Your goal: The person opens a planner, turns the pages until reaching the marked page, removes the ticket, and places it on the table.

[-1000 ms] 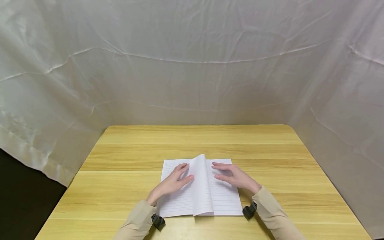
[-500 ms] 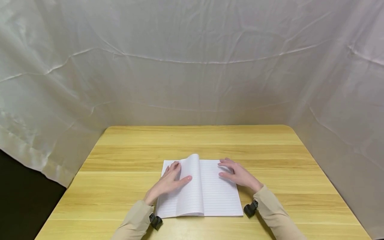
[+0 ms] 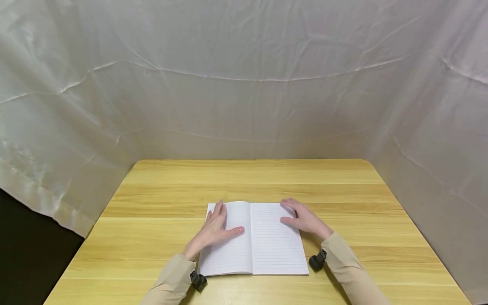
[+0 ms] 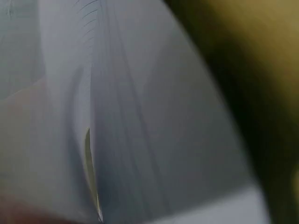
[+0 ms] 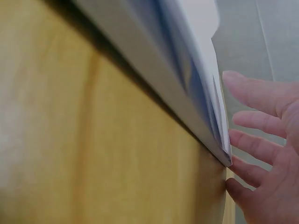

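Observation:
An open lined notebook [image 3: 277, 248] lies on the wooden table, both pages spread out. My left hand [image 3: 214, 231] rests on the left page [image 3: 234, 256] with straight fingers toward its far edge and the thumb stretched out toward the fold. Over the outer edge of the right page, near the far corner, is my right hand [image 3: 305, 219], its fingers relaxed and spread. The right wrist view shows the fingers [image 5: 254, 144] of that hand at the edge of the notebook's page stack [image 5: 205, 107]. Close-up pages [image 4: 163, 116] fill most of the left wrist view, where the left hand is mostly hidden.
The light wooden table [image 3: 244, 178] extends around the notebook on all sides. A pale fabric curtain [image 3: 244, 106] hangs behind it and along both sides. Black wrist cameras [image 3: 198, 281] sit below the beige sleeves [image 3: 171, 275].
A raised page at the middle has turned over to the left and now lies down under the left hand. The right hand has shifted a little right, to the page's outer edge.

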The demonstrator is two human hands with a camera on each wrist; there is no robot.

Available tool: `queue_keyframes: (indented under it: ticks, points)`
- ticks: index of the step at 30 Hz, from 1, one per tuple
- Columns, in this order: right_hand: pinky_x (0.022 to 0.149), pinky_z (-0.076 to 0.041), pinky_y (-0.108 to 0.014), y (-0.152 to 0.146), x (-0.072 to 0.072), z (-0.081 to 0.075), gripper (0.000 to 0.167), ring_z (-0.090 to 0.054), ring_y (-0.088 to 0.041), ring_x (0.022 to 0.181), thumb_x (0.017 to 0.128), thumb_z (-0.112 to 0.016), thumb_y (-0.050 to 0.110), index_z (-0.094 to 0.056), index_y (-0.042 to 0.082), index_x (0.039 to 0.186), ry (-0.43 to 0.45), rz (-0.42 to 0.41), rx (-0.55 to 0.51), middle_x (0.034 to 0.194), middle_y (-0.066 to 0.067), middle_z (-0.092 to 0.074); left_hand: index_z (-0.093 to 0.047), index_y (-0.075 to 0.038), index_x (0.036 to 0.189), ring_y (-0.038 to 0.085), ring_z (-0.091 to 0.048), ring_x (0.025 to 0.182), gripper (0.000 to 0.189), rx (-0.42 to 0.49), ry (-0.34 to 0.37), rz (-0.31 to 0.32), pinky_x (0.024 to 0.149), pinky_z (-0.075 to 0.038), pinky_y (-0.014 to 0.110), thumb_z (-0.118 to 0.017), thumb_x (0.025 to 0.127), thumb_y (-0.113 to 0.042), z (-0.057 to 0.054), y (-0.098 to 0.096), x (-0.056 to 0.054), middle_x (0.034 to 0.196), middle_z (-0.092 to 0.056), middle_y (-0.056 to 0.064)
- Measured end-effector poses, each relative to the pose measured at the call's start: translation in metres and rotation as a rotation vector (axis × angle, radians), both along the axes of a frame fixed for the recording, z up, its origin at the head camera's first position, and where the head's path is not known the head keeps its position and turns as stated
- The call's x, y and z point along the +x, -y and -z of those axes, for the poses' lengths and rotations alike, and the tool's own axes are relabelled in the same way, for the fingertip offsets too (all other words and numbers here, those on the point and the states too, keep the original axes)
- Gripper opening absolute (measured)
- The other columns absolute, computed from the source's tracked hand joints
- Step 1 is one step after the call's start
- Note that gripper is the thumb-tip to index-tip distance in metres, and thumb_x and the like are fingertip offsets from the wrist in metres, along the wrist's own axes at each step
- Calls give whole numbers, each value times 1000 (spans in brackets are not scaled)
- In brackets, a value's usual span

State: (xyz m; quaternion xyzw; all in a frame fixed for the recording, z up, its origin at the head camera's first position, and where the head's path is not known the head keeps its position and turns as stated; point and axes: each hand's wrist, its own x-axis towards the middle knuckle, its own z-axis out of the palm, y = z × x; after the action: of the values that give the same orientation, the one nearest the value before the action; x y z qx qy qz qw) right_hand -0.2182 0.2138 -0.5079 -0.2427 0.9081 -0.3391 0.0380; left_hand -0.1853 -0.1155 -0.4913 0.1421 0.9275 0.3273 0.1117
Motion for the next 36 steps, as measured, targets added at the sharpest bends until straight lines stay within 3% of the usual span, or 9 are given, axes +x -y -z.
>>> queue_keyframes:
  ticks: [7, 12, 15, 20, 24, 31, 36]
  points:
    - [110, -44, -61, 0, -8, 3, 48, -55, -46, 128, 94, -71, 17, -59, -6, 133, -19, 33, -22, 135, -26, -61, -24, 10, 155, 43, -6, 157, 95, 27, -28, 117, 127, 0, 63, -71, 91, -41, 1, 2, 1, 167, -10, 27]
    - [104, -47, -62, 2, -15, 4, 44, -56, -44, 122, 93, -72, 17, -63, -4, 131, -15, 77, -19, 129, -24, -61, -28, 4, 156, 43, -6, 157, 89, 6, -19, 238, 126, 1, 66, -70, 91, -40, 2, 4, -2, 168, -14, 22]
    - [99, -50, -59, 3, -18, 3, 44, -57, -41, 116, 92, -73, 17, -64, -3, 130, -12, 101, -4, 122, -21, -62, -27, 2, 157, 43, -5, 157, 91, -6, 4, 279, 125, 3, 67, -72, 91, -41, 2, 6, -4, 169, -13, 20]
    - [86, -47, -42, 4, -21, 3, 43, -56, -30, 103, 90, -75, 19, -67, -3, 127, -16, 138, 21, 112, -16, -61, -26, 2, 157, 43, -5, 157, 92, -13, 15, 283, 124, 4, 67, -73, 90, -42, 4, 8, -6, 169, -13, 19]
    - [82, -45, -37, 4, -22, 4, 40, -55, -28, 99, 90, -76, 18, -69, -2, 124, -30, 147, 25, 111, -15, -61, -26, 2, 157, 43, -5, 157, 92, -9, 27, 285, 124, 4, 67, -72, 90, -41, 5, 8, -6, 169, -12, 19]
    - [82, -49, -39, 4, -19, 4, 24, -57, -29, 98, 87, -77, 10, -75, 1, 110, -88, 193, -41, 112, -15, -62, -25, 2, 157, 42, -4, 157, 92, -9, 36, 286, 125, 5, 66, -72, 91, -41, 4, 7, -6, 169, -12, 18]
    - [91, -53, -51, 5, -15, 2, 9, -62, -31, 99, 86, -77, 2, -77, 3, 95, -149, 226, -119, 104, -12, -67, -25, 2, 157, 42, -4, 157, 91, -8, 28, 284, 125, 4, 66, -71, 92, -41, 5, 7, -6, 169, -13, 18]
